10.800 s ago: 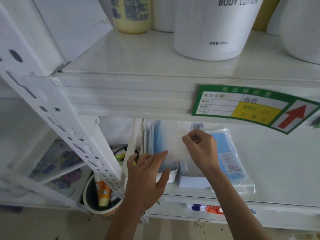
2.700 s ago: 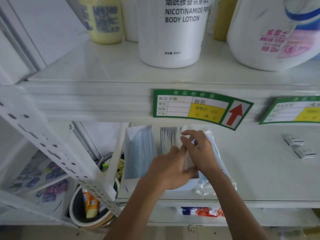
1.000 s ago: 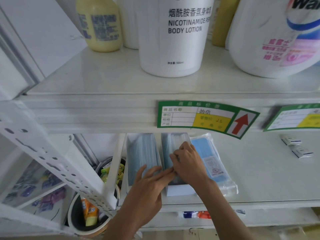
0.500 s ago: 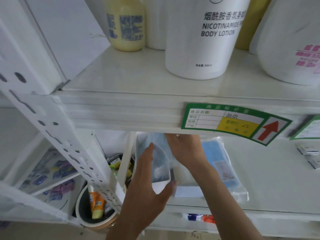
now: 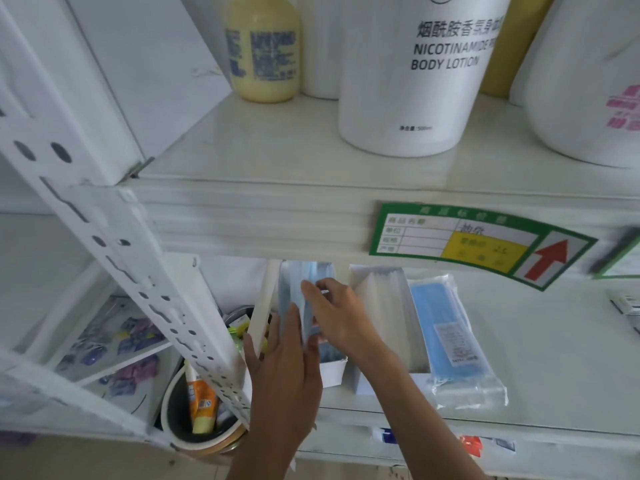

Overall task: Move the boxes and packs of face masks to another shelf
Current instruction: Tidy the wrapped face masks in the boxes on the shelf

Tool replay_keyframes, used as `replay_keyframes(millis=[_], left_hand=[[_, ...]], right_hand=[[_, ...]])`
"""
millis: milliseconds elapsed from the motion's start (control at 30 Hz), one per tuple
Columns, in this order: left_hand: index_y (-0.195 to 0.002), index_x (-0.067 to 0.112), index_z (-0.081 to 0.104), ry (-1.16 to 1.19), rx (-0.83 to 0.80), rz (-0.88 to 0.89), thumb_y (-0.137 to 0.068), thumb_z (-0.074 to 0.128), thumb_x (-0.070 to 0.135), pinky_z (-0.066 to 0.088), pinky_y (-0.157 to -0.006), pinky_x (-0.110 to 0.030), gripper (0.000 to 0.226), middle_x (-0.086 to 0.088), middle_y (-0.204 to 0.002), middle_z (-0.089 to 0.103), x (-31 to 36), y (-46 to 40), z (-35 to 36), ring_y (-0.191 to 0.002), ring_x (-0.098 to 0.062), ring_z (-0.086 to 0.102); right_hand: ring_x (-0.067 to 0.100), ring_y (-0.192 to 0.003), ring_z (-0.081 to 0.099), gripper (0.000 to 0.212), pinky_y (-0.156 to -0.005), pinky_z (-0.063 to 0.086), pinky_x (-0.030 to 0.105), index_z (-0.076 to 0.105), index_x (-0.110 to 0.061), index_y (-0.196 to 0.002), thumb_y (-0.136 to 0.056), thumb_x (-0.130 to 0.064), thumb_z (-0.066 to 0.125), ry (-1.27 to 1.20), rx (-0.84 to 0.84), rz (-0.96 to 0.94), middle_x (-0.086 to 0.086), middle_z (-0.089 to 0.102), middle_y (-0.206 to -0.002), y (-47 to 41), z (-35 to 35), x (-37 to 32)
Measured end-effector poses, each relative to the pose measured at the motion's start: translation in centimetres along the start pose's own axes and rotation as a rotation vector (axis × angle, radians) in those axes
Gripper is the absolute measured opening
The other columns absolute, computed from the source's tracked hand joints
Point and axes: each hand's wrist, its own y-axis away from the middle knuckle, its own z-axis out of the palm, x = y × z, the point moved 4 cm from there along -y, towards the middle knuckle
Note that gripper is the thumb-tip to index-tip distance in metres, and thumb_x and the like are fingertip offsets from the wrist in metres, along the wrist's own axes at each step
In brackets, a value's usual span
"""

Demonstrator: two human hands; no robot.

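On the lower shelf (image 5: pixel 554 358) stand two open white boxes side by side. The left box (image 5: pixel 333 371) holds blue face masks (image 5: pixel 294 282); the right box (image 5: pixel 384 306) holds white ones. A clear pack of blue masks (image 5: pixel 446 327) lies flat to their right. My left hand (image 5: pixel 280 362) grips the left box, thumb against the masks and fingers round its left flap. My right hand (image 5: pixel 334 313) reaches in from the right and pinches the blue masks in that box.
A perforated white upright (image 5: pixel 145 289) slants across the left. Above, a shelf carries a body lotion tub (image 5: pixel 415 81) and a yellow bottle (image 5: pixel 263 46). A green price label (image 5: pixel 478 244) hangs on its edge. A bucket of tubes (image 5: pixel 201 420) sits lower left.
My right hand has moved from the second box over to the blue masks in the left box. The second box now shows its white masks uncovered. My left hand stays on the left box.
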Motion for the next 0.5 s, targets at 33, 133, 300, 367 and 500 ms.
replay_keyframes(millis=[33, 133, 300, 367, 500], left_hand=[[-0.158, 0.022, 0.022, -0.046, -0.004, 0.004, -0.105, 0.011, 0.045, -0.004, -0.124, -0.051, 0.060, 0.008, -0.160, 0.038, -0.1, -0.1, 0.0, -0.155, -0.010, 0.012], [-0.159, 0.018, 0.018, -0.142, -0.029, -0.003, -0.103, 0.021, 0.044, 0.001, -0.123, -0.056, 0.062, 0.003, -0.161, 0.038, -0.4, -0.2, 0.3, -0.154, -0.014, 0.019], [-0.160, 0.029, -0.004, -0.072, -0.005, 0.060, -0.098, 0.047, 0.034, 0.001, -0.124, -0.050, 0.080, 0.001, -0.167, 0.022, -0.5, 0.0, 0.5, -0.156, -0.022, 0.013], [-0.159, 0.038, -0.005, 0.008, -0.018, 0.109, -0.097, 0.047, 0.026, 0.004, -0.125, -0.048, 0.082, 0.006, -0.169, 0.012, -0.7, 0.0, 0.5, -0.156, -0.018, 0.004], [-0.150, 0.029, 0.040, -0.097, -0.021, 0.112, -0.092, 0.040, 0.026, 0.019, -0.122, -0.058, 0.058, 0.007, -0.154, 0.046, -0.5, 0.1, 0.3, -0.149, -0.022, 0.033]], right_hand=[[0.021, -0.078, 0.072, 0.036, -0.080, 0.061, 0.043, 0.066, -0.017, -0.097, -0.096, -0.049, 0.050, 0.042, -0.004, -0.017, 0.002, 0.071, -0.083, 0.1, 0.0, -0.2], [0.019, -0.069, 0.062, 0.036, -0.069, 0.051, 0.034, 0.055, -0.012, -0.077, -0.099, -0.039, 0.046, 0.174, 0.003, -0.074, 0.000, 0.060, -0.068, -0.1, 0.2, -0.5], [0.022, -0.070, 0.053, 0.029, -0.071, 0.050, 0.041, 0.053, -0.009, -0.079, -0.102, -0.027, 0.049, 0.404, -0.011, -0.210, 0.007, 0.058, -0.078, -0.5, 0.0, -0.3], [0.021, -0.092, 0.062, 0.029, -0.082, 0.051, 0.033, 0.062, -0.013, -0.120, -0.101, -0.035, 0.053, 0.381, 0.013, -0.248, 0.005, 0.065, -0.104, -0.3, -0.8, 0.1], [0.020, -0.123, 0.051, 0.047, -0.104, 0.044, 0.035, 0.046, -0.019, -0.148, -0.103, -0.030, 0.053, 0.506, 0.040, -0.472, 0.000, 0.059, -0.136, 0.7, -2.2, 0.7]])
